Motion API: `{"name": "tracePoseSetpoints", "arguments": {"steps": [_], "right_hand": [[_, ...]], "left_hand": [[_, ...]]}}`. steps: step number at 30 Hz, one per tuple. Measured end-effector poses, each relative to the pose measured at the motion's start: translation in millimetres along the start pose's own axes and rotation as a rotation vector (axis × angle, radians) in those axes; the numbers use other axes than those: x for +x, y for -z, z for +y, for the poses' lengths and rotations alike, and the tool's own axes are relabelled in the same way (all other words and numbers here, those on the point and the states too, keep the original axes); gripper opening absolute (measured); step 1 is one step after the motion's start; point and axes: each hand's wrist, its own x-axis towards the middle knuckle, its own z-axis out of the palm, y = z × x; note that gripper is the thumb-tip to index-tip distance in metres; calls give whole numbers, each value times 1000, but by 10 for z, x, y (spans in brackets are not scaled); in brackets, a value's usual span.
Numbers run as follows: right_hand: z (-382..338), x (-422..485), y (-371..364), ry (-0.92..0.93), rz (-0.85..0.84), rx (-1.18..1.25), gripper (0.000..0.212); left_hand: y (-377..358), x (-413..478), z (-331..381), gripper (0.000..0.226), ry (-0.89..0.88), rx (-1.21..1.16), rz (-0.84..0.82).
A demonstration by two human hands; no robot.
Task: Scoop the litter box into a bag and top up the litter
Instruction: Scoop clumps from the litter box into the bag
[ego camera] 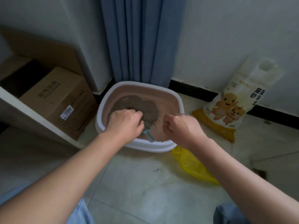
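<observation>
The left hand (124, 122) is curling its fingers down around the grey-blue scoop (148, 135), gripping it close to the head, so the handle end is sticking out free beneath the thumb side. The scoop's blade is hiding under the hand, digging into the near edge of the grey litter heap (137, 107) that is sitting toward the back left of the litter box (139, 146).

The right hand (179, 126) is hovering over the box's near right corner with its fingers bunched together. Whether it is pinching anything I cannot tell.

The yellow bag (194, 165) is lying flat and crumpled on the floor just beside the box's near right corner, partly under the right forearm. The fresh litter sack (229, 107) is leaning on the wall to the right of the box. A cardboard box (59, 101) is sitting to the left of it and a blue curtain (137, 38) is hanging behind it.

The likely trouble is spilling. With the bag lying shut on the floor, a loaded scoop is probably going to cross the rim with no open mouth to receive it. Gripping so near the head is also risking a tipped blade and soiled fingers. Grains are already lying on the tiles in front of the box.
</observation>
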Motion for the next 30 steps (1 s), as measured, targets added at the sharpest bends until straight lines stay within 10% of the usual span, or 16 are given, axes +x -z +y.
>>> {"name": "tracePoseSetpoints", "arguments": {"steps": [30], "right_hand": [[-368, 305, -1249, -94, -229, -11, 48]], "left_hand": [[-1018, -413, -304, 46, -26, 65, -328]]}}
